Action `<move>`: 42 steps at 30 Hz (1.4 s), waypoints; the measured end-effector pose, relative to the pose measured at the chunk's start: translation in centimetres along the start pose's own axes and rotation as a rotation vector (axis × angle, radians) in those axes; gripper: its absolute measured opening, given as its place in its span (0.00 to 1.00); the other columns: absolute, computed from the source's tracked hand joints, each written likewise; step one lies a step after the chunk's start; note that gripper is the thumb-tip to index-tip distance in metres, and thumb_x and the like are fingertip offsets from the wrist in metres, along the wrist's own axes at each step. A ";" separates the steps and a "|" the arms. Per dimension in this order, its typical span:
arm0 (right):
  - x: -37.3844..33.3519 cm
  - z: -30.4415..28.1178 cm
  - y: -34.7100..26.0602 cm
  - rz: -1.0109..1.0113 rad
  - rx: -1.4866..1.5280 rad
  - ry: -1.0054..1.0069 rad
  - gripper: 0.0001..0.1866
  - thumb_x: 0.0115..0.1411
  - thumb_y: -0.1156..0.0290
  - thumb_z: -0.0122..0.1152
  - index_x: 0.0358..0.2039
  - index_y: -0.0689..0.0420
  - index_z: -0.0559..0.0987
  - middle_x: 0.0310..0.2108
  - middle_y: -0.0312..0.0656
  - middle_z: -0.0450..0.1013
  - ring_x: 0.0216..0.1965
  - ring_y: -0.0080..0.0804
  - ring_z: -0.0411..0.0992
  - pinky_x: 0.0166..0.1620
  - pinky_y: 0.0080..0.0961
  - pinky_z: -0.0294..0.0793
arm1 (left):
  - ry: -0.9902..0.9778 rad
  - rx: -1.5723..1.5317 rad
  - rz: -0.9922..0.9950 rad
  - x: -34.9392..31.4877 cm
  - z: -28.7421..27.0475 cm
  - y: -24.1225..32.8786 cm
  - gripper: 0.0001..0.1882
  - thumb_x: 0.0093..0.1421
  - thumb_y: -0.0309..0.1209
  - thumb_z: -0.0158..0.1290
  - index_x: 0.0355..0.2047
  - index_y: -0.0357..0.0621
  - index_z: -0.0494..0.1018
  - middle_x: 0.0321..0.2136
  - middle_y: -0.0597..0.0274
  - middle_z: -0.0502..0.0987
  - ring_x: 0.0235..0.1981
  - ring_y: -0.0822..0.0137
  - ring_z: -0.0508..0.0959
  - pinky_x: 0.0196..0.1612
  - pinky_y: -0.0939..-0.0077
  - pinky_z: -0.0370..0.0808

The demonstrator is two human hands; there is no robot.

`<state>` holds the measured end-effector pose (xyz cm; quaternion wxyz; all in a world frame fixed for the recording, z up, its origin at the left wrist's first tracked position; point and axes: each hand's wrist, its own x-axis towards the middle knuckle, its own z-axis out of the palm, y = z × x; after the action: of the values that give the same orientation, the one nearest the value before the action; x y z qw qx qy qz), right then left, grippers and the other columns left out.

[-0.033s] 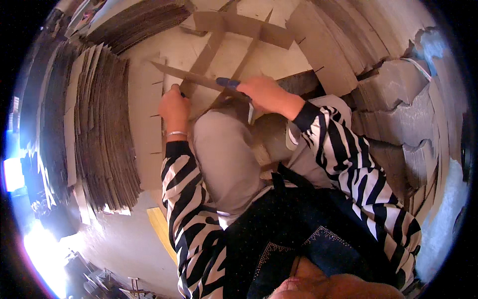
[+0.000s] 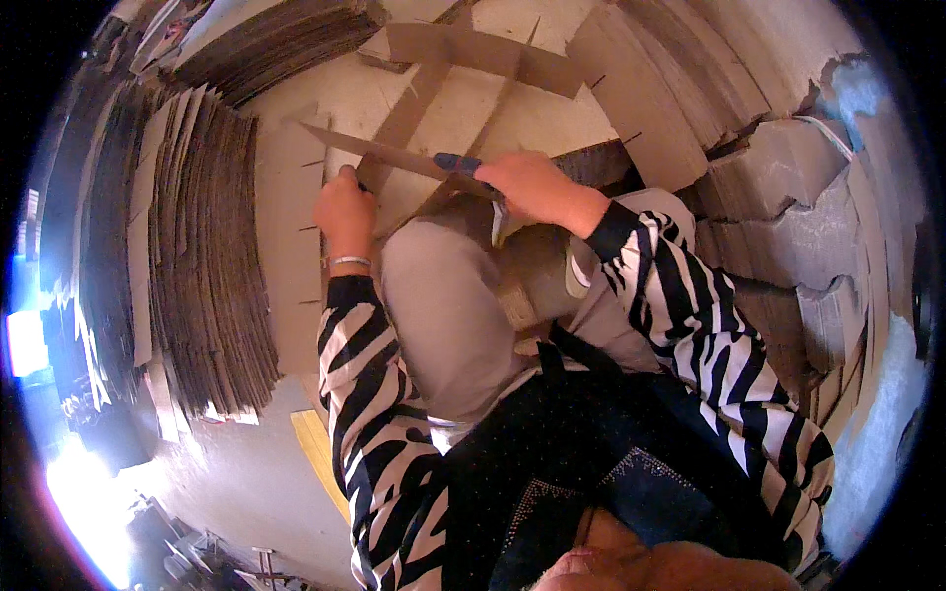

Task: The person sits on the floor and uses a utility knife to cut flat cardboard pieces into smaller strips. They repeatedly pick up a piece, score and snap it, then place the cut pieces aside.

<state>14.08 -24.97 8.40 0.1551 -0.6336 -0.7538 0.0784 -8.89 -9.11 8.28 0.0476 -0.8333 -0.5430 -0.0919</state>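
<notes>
My left hand (image 2: 345, 209) is closed at the near end of a brown cardboard strip (image 2: 409, 108), on the left of a lattice of crossed strips. My right hand (image 2: 537, 187) is closed at the right end of another long cardboard strip (image 2: 389, 158), which slants up to the left across the lattice. Something dark blue (image 2: 456, 165) covers the tips of the right fingers. Farther off, a cross strip (image 2: 483, 51) joins the lattice over a pale board (image 2: 455, 106). Under my left hand lies a slotted cardboard sheet (image 2: 291, 246).
A tall stack of cardboard strips (image 2: 202, 256) stands on the left, with another stack (image 2: 281, 44) at the far left. More cardboard sheets (image 2: 660, 84) lean at the right, beside bundled grey-brown stacks (image 2: 788, 231). A yellow strip (image 2: 320, 458) lies on the floor. My knees frame the work.
My right hand has shifted slightly to the right and down. The left hand stays in place on its strip, and the lattice looks almost unchanged.
</notes>
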 end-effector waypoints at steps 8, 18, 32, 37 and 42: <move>1.2 1.4 -0.1 0.082 -0.008 -0.030 0.17 0.48 0.74 0.59 0.41 0.50 0.75 0.30 0.46 0.75 0.36 0.50 0.75 0.34 0.47 0.72 | -0.091 -0.079 0.163 1.2 -0.7 1.1 0.10 0.49 0.28 0.55 0.35 0.45 0.75 0.33 0.50 0.78 0.38 0.48 0.78 0.38 0.54 0.75; -8.5 -6.4 11.6 0.679 -0.396 0.290 0.26 0.46 0.58 0.69 0.44 0.55 0.74 0.55 0.45 0.67 0.58 0.46 0.63 0.53 0.52 0.65 | 0.113 -0.111 0.128 4.0 -3.1 2.2 0.18 0.53 0.35 0.52 0.43 0.41 0.70 0.44 0.49 0.75 0.44 0.45 0.76 0.44 0.54 0.74; 0.1 -8.1 8.9 0.374 0.190 0.452 0.10 0.53 0.73 0.54 0.37 0.57 0.72 0.30 0.54 0.74 0.35 0.59 0.72 0.35 0.49 0.68 | -0.154 -0.057 0.077 5.8 0.9 2.9 0.17 0.53 0.30 0.48 0.44 0.45 0.71 0.33 0.48 0.80 0.37 0.45 0.79 0.38 0.52 0.75; 3.7 -3.6 9.4 0.262 0.390 0.254 0.18 0.49 0.76 0.54 0.43 0.58 0.72 0.37 0.56 0.74 0.42 0.57 0.71 0.42 0.45 0.70 | -0.179 -0.063 0.095 6.1 1.5 3.9 0.19 0.54 0.31 0.48 0.47 0.47 0.71 0.34 0.48 0.80 0.37 0.46 0.79 0.37 0.51 0.75; 1.9 -5.7 8.9 0.382 0.117 0.127 0.18 0.50 0.76 0.55 0.44 0.56 0.73 0.36 0.53 0.75 0.41 0.55 0.73 0.41 0.48 0.70 | -0.208 -0.029 0.061 5.3 1.3 3.5 0.23 0.54 0.31 0.47 0.53 0.48 0.68 0.36 0.49 0.80 0.39 0.46 0.79 0.38 0.50 0.74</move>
<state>23.96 -21.93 11.21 0.2211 -0.7588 -0.6027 0.1098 -3.48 -5.53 8.22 -0.0184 -0.8552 -0.5179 -0.0112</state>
